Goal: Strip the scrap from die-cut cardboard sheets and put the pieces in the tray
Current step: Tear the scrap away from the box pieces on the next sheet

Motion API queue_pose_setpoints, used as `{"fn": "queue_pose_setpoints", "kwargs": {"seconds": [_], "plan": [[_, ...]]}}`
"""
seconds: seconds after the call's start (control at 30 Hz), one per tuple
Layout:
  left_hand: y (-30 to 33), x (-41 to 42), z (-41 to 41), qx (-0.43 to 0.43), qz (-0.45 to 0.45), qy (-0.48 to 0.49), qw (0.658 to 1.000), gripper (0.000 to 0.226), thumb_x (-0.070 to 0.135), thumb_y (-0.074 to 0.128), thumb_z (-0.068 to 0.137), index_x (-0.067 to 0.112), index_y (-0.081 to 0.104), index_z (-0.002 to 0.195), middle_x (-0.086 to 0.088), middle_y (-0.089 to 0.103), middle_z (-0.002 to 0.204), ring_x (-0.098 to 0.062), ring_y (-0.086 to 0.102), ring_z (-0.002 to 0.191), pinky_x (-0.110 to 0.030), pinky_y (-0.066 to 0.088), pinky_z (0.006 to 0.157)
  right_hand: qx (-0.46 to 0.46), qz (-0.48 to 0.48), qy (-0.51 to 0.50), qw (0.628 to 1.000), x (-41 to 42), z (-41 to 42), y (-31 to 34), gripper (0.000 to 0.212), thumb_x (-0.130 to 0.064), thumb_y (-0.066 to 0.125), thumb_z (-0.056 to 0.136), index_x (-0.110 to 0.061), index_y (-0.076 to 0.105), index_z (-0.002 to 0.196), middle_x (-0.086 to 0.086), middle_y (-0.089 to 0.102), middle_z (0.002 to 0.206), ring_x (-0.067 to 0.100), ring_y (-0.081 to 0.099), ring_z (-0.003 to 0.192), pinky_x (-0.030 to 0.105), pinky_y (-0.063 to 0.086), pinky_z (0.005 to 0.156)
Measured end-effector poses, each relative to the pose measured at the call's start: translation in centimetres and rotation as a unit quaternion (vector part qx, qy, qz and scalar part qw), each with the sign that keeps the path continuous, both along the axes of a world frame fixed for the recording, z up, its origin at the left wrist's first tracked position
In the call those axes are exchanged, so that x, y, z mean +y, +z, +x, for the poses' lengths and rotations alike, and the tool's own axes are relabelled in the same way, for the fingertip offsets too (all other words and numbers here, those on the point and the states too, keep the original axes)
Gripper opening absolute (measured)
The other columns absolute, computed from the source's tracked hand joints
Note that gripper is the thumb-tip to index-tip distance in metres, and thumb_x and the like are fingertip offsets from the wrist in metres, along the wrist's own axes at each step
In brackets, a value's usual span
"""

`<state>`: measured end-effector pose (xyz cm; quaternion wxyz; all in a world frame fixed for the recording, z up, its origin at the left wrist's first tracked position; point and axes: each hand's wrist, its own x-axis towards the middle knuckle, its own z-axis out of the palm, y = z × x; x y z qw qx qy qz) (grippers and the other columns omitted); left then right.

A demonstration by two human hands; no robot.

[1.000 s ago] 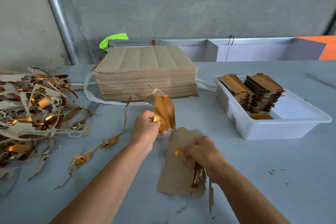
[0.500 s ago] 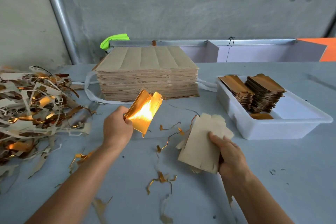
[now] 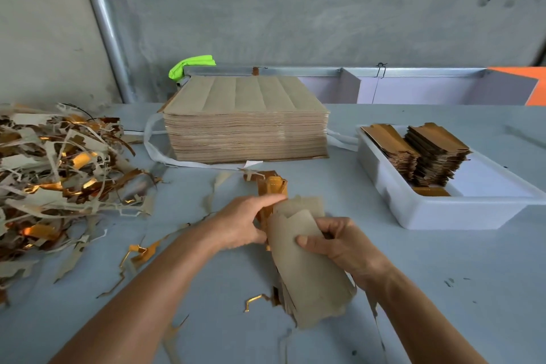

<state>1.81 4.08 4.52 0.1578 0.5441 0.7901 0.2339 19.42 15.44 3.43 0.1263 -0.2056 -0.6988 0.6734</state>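
Note:
A bundle of brown die-cut cardboard pieces (image 3: 307,272) stands tilted on the table in front of me. My right hand (image 3: 334,242) grips it from the right, thumb across its brown face. My left hand (image 3: 242,221) holds a gold-faced piece (image 3: 273,188) against the bundle's left side, fingers curled over the top edge. A tall stack of uncut brown sheets (image 3: 245,124) sits behind. The white tray (image 3: 437,213) at the right holds two stacks of stripped pieces (image 3: 425,154).
A big heap of brown and gold scrap strips (image 3: 59,177) covers the table's left side. Loose scrap bits (image 3: 139,251) lie around my forearms. A white strap (image 3: 153,151) loops under the sheet stack. A green object (image 3: 192,65) lies behind it by the wall.
My left hand brought the gold-faced piece from the left back to the bundle. My right hand drew the bundle nearer and turned it more upright. More scrap lies on the table.

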Motion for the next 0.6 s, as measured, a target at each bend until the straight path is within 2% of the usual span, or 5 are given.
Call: {"fn": "queue_pose_setpoints", "kwargs": {"seconds": [0.1, 0.2, 0.33, 0.47, 0.6], "plan": [[-0.5, 0.1, -0.1, 0.041, 0.036, 0.048, 0.997, 0.041, 0.009, 0.071, 0.08, 0.022, 0.063, 0.118, 0.005, 0.063, 0.109, -0.007, 0.059, 0.089, -0.021, 0.046, 0.077, -0.015, 0.017, 0.008, 1.0, 0.1, 0.1, 0.2, 0.014, -0.015, 0.071, 0.081, -0.01, 0.075, 0.094, 0.007, 0.075, 0.09, 0.022, 0.072, 0.081, 0.026, 0.056, 0.063], [-0.6, -0.1, -0.7, 0.113, 0.07, 0.111, 0.985, 0.01, 0.011, 0.062, 0.087, 0.012, 0.071, 0.09, 0.004, 0.059, 0.088, -0.01, 0.051, 0.075, -0.019, 0.034, 0.064, 0.007, -0.048, -0.083, 0.995, 0.3, 0.1, -0.3, 0.01, -0.014, 0.072, 0.079, -0.006, 0.076, 0.085, 0.01, 0.074, 0.088, 0.024, 0.07, 0.081, 0.03, 0.055, 0.065], [-0.3, -0.7, -1.6, 0.133, 0.08, 0.138, 0.978, 0.032, 0.007, 0.055, 0.09, 0.013, 0.054, 0.059, 0.007, 0.044, 0.069, -0.015, 0.047, 0.072, -0.022, 0.029, 0.061, 0.032, -0.199, -0.229, 0.952, 1.3, -0.4, -1.0, 0.012, -0.015, 0.07, 0.083, -0.006, 0.068, 0.09, 0.011, 0.072, 0.09, 0.025, 0.065, 0.083, 0.035, 0.053, 0.072], [0.1, -1.8, -2.5, 0.189, 0.071, 0.185, 0.962, 0.032, 0.007, 0.054, 0.09, 0.015, 0.051, 0.059, 0.004, 0.045, 0.071, -0.016, 0.047, 0.072, -0.025, 0.03, 0.063, 0.088, -0.306, -0.328, 0.889, 2.5, -0.8, -0.7, 0.01, -0.02, 0.06, 0.092, -0.013, 0.059, 0.099, 0.006, 0.063, 0.1, 0.024, 0.059, 0.093, 0.05, 0.049, 0.084], [0.0, -2.1, -2.3, 0.174, 0.071, 0.19, 0.964, 0.026, 0.016, 0.057, 0.091, 0.011, 0.059, 0.066, 0.002, 0.051, 0.08, -0.012, 0.049, 0.072, -0.019, 0.032, 0.057, 0.169, -0.419, -0.335, 0.827, 2.7, -1.7, 0.4, 0.026, -0.021, 0.052, 0.097, -0.015, 0.053, 0.122, 0.006, 0.062, 0.114, 0.021, 0.06, 0.093, 0.045, 0.049, 0.066]]}}
